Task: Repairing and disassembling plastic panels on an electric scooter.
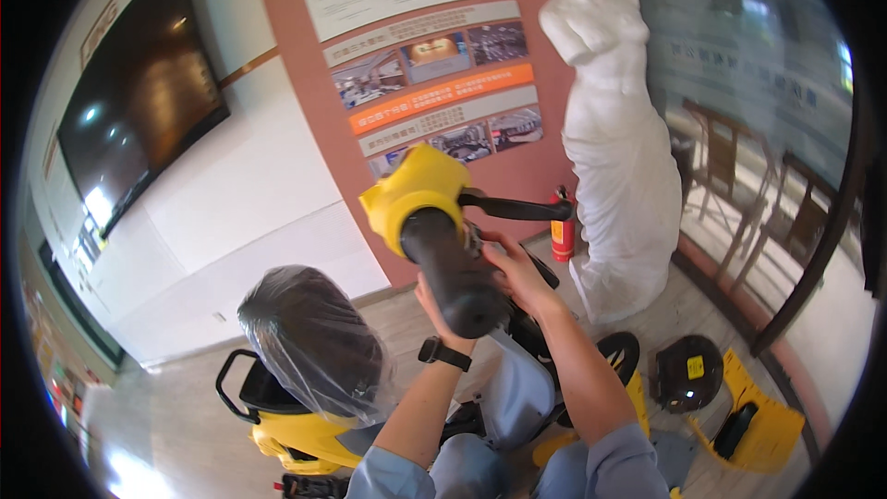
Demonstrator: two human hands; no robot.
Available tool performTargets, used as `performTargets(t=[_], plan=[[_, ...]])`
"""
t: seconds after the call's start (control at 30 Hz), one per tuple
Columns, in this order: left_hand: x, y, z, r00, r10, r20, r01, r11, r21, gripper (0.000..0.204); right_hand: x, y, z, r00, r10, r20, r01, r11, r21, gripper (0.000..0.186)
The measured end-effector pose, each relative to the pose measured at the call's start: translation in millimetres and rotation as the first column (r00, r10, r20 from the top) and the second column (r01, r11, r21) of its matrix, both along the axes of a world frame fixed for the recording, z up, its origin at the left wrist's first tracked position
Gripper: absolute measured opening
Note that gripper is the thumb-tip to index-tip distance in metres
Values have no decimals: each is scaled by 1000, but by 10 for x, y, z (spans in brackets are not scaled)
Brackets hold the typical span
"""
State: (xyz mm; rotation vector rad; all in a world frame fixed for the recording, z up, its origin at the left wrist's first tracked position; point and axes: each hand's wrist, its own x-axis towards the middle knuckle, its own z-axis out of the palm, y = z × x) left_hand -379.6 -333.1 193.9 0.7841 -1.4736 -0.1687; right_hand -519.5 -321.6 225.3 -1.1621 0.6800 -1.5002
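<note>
A yellow and black handlebar assembly point(411, 199) rises toward me, with a black lever sticking out to the right and a thick black cylindrical end point(453, 277). My left hand point(434, 310), with a black watch at the wrist, grips it from the left, its fingers mostly hidden behind the black part. My right hand point(517, 273) curls round the assembly on the right side, just below the lever. Beneath my hands is a yellow and black scooter body point(305, 439) with a pale blue-grey panel point(513, 393) and a dark seat point(309, 333) wrapped in clear plastic.
A white draped statue point(614, 185) and a red fire extinguisher point(562, 240) stand against the back right. A black helmet point(684, 374) and yellow panels point(767, 434) lie on the floor at right. A screen point(139, 83) hangs left; a glass partition point(758, 37) with chairs behind bounds the right.
</note>
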Motion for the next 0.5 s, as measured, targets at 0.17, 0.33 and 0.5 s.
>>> performTargets(t=[0.17, 0.33, 0.5], plan=[[-142, 292, 288, 981, 166, 102, -157, 983, -92, 35, -255, 109, -5, 980, 155, 125, -168, 981, 102, 42], [-223, 400, 313, 995, 90, 45, -86, 992, -88, 31, -597, -158, -381, 994, 53, 95, -85, 926, 367, 20], [-225, 319, 20, 993, -2, -118, -12, 994, -112, 47, -29, 207, 217, 996, -91, 3, 85, 939, 333, 30]])
